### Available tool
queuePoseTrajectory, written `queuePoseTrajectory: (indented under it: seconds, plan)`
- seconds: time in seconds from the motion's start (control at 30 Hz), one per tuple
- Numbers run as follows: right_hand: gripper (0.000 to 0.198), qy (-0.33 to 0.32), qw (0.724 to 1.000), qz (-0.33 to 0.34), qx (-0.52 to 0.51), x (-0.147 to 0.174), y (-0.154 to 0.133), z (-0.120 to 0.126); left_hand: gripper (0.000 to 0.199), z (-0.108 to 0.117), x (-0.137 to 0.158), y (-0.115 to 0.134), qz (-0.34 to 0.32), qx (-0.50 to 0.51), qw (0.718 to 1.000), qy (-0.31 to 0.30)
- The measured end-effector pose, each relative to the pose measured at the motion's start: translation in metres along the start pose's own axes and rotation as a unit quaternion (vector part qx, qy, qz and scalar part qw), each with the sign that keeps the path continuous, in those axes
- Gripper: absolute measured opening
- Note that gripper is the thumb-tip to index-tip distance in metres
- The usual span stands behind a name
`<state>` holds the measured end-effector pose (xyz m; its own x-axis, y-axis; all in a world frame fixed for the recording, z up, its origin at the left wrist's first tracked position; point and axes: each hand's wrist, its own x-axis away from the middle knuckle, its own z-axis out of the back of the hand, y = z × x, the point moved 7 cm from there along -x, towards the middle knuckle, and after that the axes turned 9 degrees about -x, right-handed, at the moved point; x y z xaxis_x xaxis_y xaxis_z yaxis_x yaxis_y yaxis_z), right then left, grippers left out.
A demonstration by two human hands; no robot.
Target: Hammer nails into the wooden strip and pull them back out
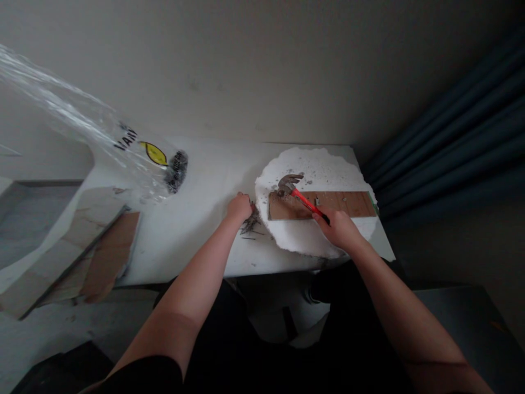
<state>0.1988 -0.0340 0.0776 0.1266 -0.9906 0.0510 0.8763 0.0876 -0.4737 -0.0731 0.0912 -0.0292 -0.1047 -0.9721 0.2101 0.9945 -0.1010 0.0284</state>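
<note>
My right hand (pixel 340 227) is wrapped round the dark grip of a claw hammer (pixel 304 198) with a red handle. The hammer's metal head rests over the left end of a brown wooden board (pixel 344 204), which lies on a round, ragged-edged white slab (pixel 299 235). Just left of the slab, my left hand (pixel 240 207) has its fingers curled in at a pile of loose nails (pixel 251 223). What those fingers pinch, if anything, is too small and hidden to make out.
Clear plastic wrapping (pixel 102 128) with a yellow logo stretches over the left of the white table (pixel 197 235). Broken board pieces (pixel 110 254) lean across the table's left end. A wall stands behind, and a dark blue curtain (pixel 451 120) hangs at right. Grey crumbs dot the slab.
</note>
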Motion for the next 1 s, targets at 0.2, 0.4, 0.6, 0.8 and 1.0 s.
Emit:
queuePoseTrajectory:
  seconds: [0.2,0.4,0.6,0.8,1.0]
  plan:
    - [0.038,-0.001,1.0,0.002,-0.001,0.0,0.001,-0.001,0.025,-0.007,-0.003,0.0,0.022,0.038,0.998,0.04]
    - [0.036,0.005,1.0,0.004,-0.001,0.0,0.002,-0.001,0.013,-0.016,-0.01,-0.006,0.06,0.1,0.991,0.069]
    - [0.035,-0.003,1.0,0.0,-0.003,-0.001,0.0,0.0,0.005,-0.02,-0.009,-0.005,0.08,0.161,0.981,0.076]
    - [0.035,-0.006,1.0,0.002,-0.008,-0.001,-0.002,0.002,0.009,-0.004,-0.013,-0.026,0.157,0.292,0.935,0.124]
    - [0.036,-0.002,1.0,0.004,-0.015,-0.001,0.0,0.001,0.027,0.031,-0.004,-0.008,0.025,0.566,0.803,0.184]
